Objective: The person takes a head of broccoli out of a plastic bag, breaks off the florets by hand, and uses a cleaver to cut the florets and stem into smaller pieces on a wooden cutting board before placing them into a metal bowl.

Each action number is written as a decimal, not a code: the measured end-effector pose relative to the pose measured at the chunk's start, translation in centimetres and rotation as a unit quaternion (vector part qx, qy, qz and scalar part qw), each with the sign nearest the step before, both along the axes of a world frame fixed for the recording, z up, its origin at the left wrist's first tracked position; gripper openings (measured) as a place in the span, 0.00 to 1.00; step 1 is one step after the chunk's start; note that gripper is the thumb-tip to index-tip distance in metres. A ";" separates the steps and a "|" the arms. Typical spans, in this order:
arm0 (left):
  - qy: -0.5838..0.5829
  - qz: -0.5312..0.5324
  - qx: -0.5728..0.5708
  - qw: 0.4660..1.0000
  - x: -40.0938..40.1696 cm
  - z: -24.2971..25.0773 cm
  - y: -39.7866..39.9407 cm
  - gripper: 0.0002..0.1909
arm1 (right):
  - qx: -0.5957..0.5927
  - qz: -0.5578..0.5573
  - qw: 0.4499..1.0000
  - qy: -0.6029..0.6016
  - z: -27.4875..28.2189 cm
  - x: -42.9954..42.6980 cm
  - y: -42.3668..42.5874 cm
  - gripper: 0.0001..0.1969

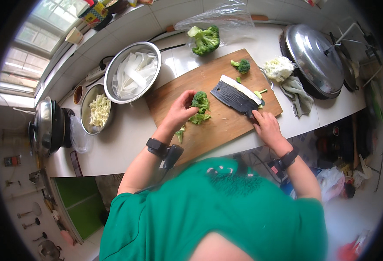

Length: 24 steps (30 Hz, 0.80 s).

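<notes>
A wooden cutting board (224, 124) lies on the white counter before me. My left hand (182, 109) holds a broccoli floret (201, 100) over the board's left part, with smaller broccoli pieces (199, 118) under and beside it. On the right, my right hand (267, 126) has its fingers at the handle end of a cleaver (235, 95); the dark blade lies tilted on the board, its pale edge facing away from me. Another floret (243, 66) and cut stem bits (259, 94) are near the board's far right side. Behind the board rests a larger broccoli head (205, 39).
Left of the board are a metal bowl of pale, translucent strips (108, 85) and a smaller bowl of cauliflower (84, 121). To the right are a cauliflower piece (278, 68), a grey cloth (296, 94) and a large lidded pan (315, 58). A phone (76, 163) lies near the counter's left front edge.
</notes>
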State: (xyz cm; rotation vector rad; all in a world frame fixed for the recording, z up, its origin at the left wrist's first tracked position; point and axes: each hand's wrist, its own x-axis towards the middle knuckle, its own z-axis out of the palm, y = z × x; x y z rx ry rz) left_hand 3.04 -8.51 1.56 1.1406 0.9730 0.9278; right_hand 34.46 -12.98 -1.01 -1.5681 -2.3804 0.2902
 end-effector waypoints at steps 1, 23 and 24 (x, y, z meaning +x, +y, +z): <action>0.000 0.005 -0.001 1.000 -0.2 0.2 -0.2 0.22 | -0.001 0.005 1.000 0.000 0.0 -0.3 0.2 0.21; 0.174 0.020 0.191 0.966 -1.5 1.2 -2.6 0.23 | -0.462 0.006 0.704 0.539 5.3 -15.0 5.0 0.13; 0.101 0.010 0.105 0.989 -1.7 1.2 -2.7 0.19 | -0.468 -0.005 0.680 0.564 5.6 -15.2 4.9 0.12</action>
